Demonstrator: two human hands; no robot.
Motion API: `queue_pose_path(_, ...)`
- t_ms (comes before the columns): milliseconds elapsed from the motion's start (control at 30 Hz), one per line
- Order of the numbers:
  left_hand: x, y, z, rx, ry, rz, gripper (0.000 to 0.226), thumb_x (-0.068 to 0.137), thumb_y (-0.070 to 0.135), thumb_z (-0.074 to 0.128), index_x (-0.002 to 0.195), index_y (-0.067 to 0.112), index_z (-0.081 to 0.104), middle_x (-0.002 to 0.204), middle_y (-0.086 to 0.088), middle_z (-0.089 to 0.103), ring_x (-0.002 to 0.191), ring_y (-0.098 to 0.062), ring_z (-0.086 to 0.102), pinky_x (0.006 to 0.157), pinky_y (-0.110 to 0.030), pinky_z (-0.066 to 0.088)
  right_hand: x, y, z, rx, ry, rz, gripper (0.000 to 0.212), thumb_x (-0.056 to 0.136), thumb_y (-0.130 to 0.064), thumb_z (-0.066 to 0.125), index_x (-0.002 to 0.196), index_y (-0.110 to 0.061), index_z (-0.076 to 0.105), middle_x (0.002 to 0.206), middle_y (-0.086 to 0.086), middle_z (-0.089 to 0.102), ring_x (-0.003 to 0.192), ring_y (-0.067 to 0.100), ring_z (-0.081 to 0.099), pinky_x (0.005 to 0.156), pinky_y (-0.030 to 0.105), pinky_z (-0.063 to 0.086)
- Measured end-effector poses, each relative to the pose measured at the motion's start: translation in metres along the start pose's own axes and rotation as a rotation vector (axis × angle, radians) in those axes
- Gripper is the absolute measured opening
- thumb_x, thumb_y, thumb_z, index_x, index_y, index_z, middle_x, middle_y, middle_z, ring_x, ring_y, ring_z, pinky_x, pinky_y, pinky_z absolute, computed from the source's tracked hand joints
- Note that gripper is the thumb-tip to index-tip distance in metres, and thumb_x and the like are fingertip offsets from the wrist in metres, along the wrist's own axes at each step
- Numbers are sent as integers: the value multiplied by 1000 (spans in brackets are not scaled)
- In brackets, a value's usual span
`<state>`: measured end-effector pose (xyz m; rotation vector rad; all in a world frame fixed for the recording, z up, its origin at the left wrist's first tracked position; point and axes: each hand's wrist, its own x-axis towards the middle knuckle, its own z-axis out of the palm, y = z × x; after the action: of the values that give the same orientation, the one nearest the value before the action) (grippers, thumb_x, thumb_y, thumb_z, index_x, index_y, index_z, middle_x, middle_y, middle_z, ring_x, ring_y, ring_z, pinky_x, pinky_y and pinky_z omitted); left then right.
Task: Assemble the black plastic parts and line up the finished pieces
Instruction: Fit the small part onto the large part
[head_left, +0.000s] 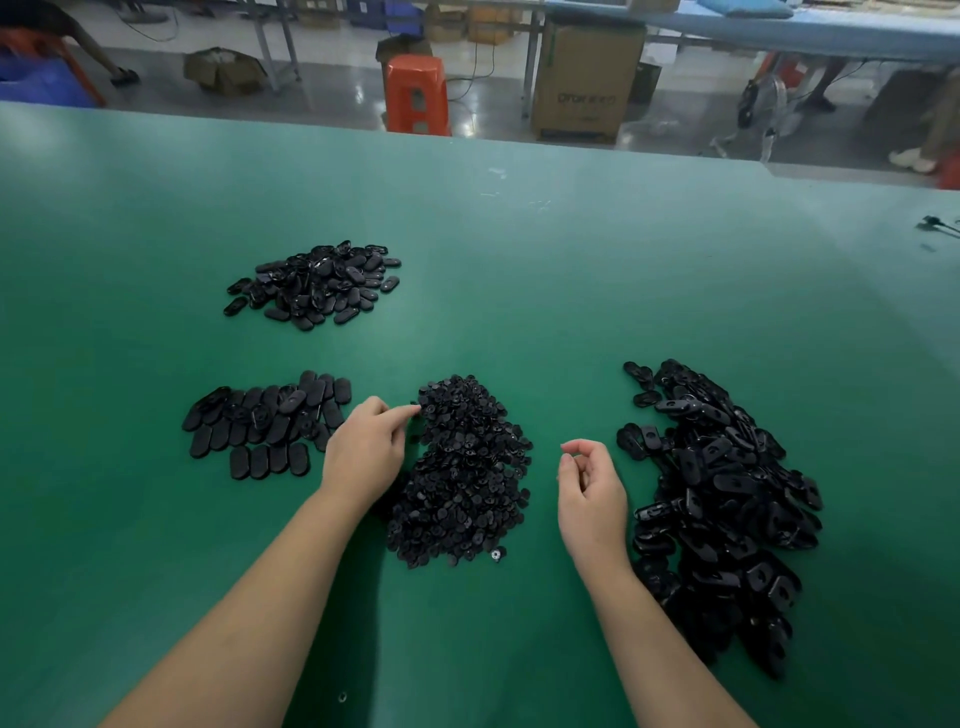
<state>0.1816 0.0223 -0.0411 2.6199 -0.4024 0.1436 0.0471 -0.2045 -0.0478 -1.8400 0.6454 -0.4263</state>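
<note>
On the green table (519, 270) lie several heaps of black plastic parts. A pile of small round pieces (462, 478) sits in the middle, and my left hand (366, 449) touches its upper left edge with thumb and forefinger pinched. Whether a piece is between them is hidden. My right hand (592, 493) hovers just right of that pile, fingers curled loosely, nothing visible in it. A big heap of larger oval housings (722, 509) lies to the right. Flat oval pieces (265, 426), partly lined up in rows, lie left of my left hand. Another oval heap (317, 283) sits farther back.
A small white ring (495, 555) lies at the round pile's near edge. Past the table's far edge stand an orange stool (417, 93) and a cardboard box (587, 78). Black items (935, 224) lie at the far right of the table.
</note>
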Motion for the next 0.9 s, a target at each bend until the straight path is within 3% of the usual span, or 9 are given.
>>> queue_pose_path(167, -7, -8, 5, -58, 54, 37, 27, 92, 10, 64, 108, 27, 77, 88, 7, 52, 71, -15, 51, 54, -30, 46, 0, -2, 1, -35, -23, 3, 17, 102, -18, 53, 95, -33, 56, 73, -8, 59, 50, 4, 41, 49, 25, 36)
queue_pose_path(300, -4, -11, 4, -123, 39, -3, 8, 92, 25, 69, 97, 28, 74, 89, 15, 51, 63, -6, 52, 53, -27, 44, 4, -8, -1, -97, -80, 21, 16, 102, -19, 54, 94, -32, 57, 75, -9, 59, 55, 4, 46, 51, 23, 39)
queue_pose_path(367, -2, -11, 4, -146, 40, -19, 1, 90, 29, 72, 90, 29, 71, 88, 15, 52, 64, -7, 53, 55, -30, 48, 12, -13, -8, -164, -90, 11, 15, 103, -20, 52, 94, -30, 59, 85, -7, 63, 65, 7, 55, 54, 18, 42)
queue_pose_path(467, 0, -12, 5, -170, 50, -29, 8, 89, 30, 74, 83, 28, 69, 87, 13, 53, 67, -9, 54, 59, -37, 52, 31, -22, -29, -567, -42, -87, 17, 104, -23, 51, 116, -24, 63, 116, -1, 56, 75, 8, 59, 67, 26, 51)
queue_pose_path(567, 0, -11, 6, -174, 73, -24, 7, 92, 28, 72, 87, 23, 72, 87, 13, 54, 68, -7, 54, 59, -35, 50, 53, -28, -52, -888, -18, -73, 37, 104, -28, 52, 139, -16, 54, 129, 6, 47, 77, 16, 58, 67, 29, 42)
queue_pose_path(700, -3, -11, 8, -156, 100, 7, 7, 94, 25, 69, 93, 20, 73, 90, 13, 54, 65, -3, 53, 55, -28, 46, 71, -29, -65, -1091, -125, 10, 34, 103, -32, 55, 131, -12, 55, 129, 10, 46, 84, 24, 56, 69, 31, 42)
queue_pose_path(900, -2, -13, 12, -161, 134, -32, 10, 91, 20, 73, 94, 12, 76, 90, 8, 55, 74, -11, 54, 69, -30, 48, 74, -23, -68, -1136, -131, -4, 26, 103, -31, 56, 122, -15, 60, 116, 7, 54, 80, 22, 50, 68, 30, 42)
